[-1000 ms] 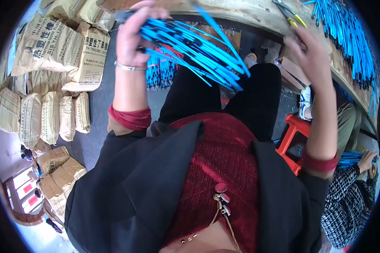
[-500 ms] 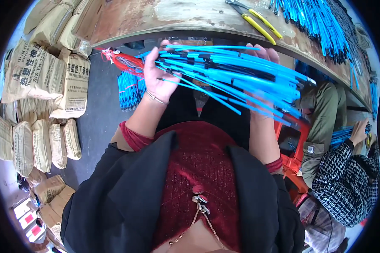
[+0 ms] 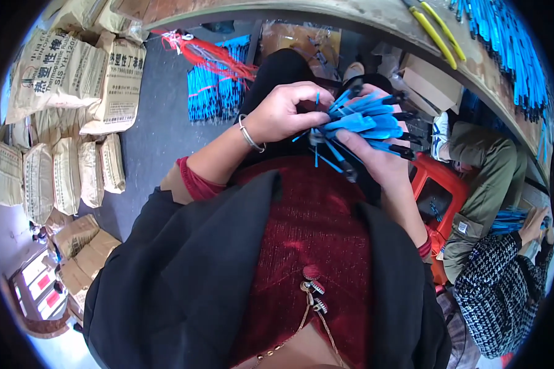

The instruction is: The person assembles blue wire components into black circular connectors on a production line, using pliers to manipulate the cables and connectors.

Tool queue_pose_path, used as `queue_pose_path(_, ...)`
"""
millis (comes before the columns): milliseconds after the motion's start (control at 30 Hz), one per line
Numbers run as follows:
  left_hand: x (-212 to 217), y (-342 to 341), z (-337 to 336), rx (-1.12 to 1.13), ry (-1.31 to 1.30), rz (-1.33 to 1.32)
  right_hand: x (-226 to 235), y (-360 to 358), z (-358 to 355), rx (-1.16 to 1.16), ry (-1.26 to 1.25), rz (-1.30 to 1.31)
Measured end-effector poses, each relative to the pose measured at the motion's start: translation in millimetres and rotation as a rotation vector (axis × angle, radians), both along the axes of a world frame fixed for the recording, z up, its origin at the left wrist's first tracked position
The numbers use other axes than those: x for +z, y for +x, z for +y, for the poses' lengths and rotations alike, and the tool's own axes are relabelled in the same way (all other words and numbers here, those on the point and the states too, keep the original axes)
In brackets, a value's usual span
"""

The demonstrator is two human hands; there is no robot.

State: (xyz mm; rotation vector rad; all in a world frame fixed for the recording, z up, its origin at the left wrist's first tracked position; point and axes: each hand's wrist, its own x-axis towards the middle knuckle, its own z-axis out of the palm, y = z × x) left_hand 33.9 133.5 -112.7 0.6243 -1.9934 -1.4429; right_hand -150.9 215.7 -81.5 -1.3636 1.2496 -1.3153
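I see the right hand [image 3: 375, 163] gripping a blue bundle [image 3: 363, 120] from below at chest height, grip closed on it. Left hand [image 3: 286, 111] pinches its strands. Beyond: sacks [image 3: 74, 80] on floor, yellow pliers [image 3: 434, 31] on worktop [image 3: 351, 12].

Blue strips, bundle [image 3: 366, 120]: many thin flat blue pcs w/ black tips, bunched together, ends fanning out toward the right, lying roughly level. A few loose strands hang down and to the left below the bunch. Held in front of the chest, above the lap; clasped between left hand [image 3: 286, 111] and right hand [image 3: 375, 157], fingers wrapped round the middle.
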Motion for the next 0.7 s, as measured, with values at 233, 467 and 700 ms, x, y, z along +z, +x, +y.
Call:
queue_pose_path(233,-15.7,-1.9,2.2,-0.186,-0.143,-0.011,-6.0,-11.8,-7.2,0.385,-0.028,0.028)
queue_pose_path(467,-23.9,2.2,-2.7,-0.106,0.081,0.064,-19.2,-11.7,-6.1,0.351,-0.057,-0.109)
queue_pose_path(700,-33.2,-3.7,-11.8,-0.028,0.262,0.15,-21.5,0.2,-8.1,0.091,-0.026,-0.31)
